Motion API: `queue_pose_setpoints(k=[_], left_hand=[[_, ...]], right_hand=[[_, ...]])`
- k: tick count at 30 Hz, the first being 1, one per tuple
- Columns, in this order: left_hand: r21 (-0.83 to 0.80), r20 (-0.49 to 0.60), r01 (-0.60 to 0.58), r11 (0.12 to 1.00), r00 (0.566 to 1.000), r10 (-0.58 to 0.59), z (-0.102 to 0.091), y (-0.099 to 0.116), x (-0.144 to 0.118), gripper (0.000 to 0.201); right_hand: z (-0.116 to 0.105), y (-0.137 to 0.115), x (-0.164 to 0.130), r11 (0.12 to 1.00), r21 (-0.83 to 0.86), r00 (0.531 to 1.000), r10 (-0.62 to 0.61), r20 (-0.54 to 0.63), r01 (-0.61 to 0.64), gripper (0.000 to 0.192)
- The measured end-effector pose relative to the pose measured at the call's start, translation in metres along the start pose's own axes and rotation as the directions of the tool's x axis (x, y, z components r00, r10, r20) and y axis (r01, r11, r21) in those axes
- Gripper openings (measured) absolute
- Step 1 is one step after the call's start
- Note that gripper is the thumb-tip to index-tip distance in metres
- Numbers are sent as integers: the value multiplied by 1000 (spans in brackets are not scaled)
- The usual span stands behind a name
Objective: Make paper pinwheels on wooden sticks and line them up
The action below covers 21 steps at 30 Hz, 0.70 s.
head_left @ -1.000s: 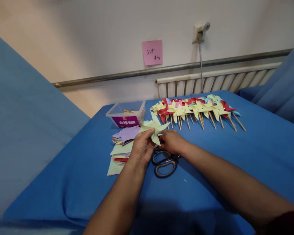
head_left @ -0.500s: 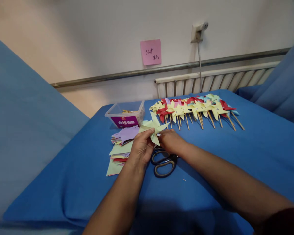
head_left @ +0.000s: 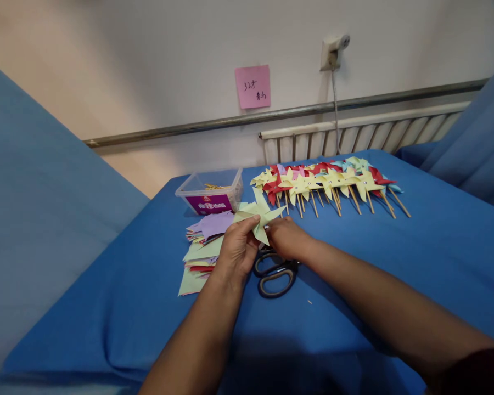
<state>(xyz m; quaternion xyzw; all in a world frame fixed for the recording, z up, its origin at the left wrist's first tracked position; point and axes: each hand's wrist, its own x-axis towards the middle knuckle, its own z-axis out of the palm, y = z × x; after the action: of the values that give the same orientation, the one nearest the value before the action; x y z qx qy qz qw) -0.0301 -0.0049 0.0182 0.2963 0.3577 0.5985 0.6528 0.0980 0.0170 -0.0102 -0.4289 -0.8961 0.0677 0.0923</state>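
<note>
A pale green paper pinwheel (head_left: pixel 262 218) is pinched at its middle by my left hand (head_left: pixel 239 241), thumb on top of the folded points. Close beside it on the right, my right hand (head_left: pixel 287 237) is bent with its fingers curled down; its fingertips are partly hidden behind the pinwheel, and what they hold I cannot make out. Dark-handled scissors (head_left: pixel 276 283) lie just below my right hand, their blades covered by it. Left of my left hand are stacks of coloured paper, with a purple sheet (head_left: pixel 216 225) on top and a green sheet (head_left: pixel 191 283) nearer me.
A clear plastic box (head_left: pixel 209 189) with a purple label and thin sticks stands behind the paper. Finished pinwheels (head_left: pixel 331 181) on sticks lie in a row at the back right. The table has a blue cloth (head_left: pixel 354 340); a radiator (head_left: pixel 366 131) is behind it.
</note>
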Motion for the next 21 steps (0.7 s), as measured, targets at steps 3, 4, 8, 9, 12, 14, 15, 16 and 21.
queue_pose_setpoints(k=[3,4,8,9,12,14,15,16,21], left_hand=[[-6,-3,-5,1000,1000,5,0,0,0,28],[-8,-2,-9,1000,1000,9,0,0,0,28],[-6,0,-20,1000,1000,20,1,0,0,29],[-3,1,-20,1000,1000,20,1,0,0,29],[5,5,-19,1000,1000,19,1,0,0,26],[7,3,-19,1000,1000,19,0,0,0,23],[5,-1,-19,1000,1000,19,0,0,0,23],[0,-4,-19,1000,1000,19,1,0,0,23],[-17,3,-10,1000,1000,10,3,0,-1,23]], right_hand=[[3,2,0,999,42,999,-10,-44,12,25],[3,4,0,998,68,998,-7,-64,12,24],[7,10,1,981,195,987,47,-152,-17,21],[8,11,2,973,230,983,66,-170,-26,19],[13,13,3,940,337,973,124,-193,-53,14],[16,14,4,912,405,964,162,-211,-65,12],[17,14,5,896,439,956,184,-227,-68,11],[18,15,5,879,472,948,204,-243,-68,10],[20,18,5,822,565,933,252,-257,-66,16]])
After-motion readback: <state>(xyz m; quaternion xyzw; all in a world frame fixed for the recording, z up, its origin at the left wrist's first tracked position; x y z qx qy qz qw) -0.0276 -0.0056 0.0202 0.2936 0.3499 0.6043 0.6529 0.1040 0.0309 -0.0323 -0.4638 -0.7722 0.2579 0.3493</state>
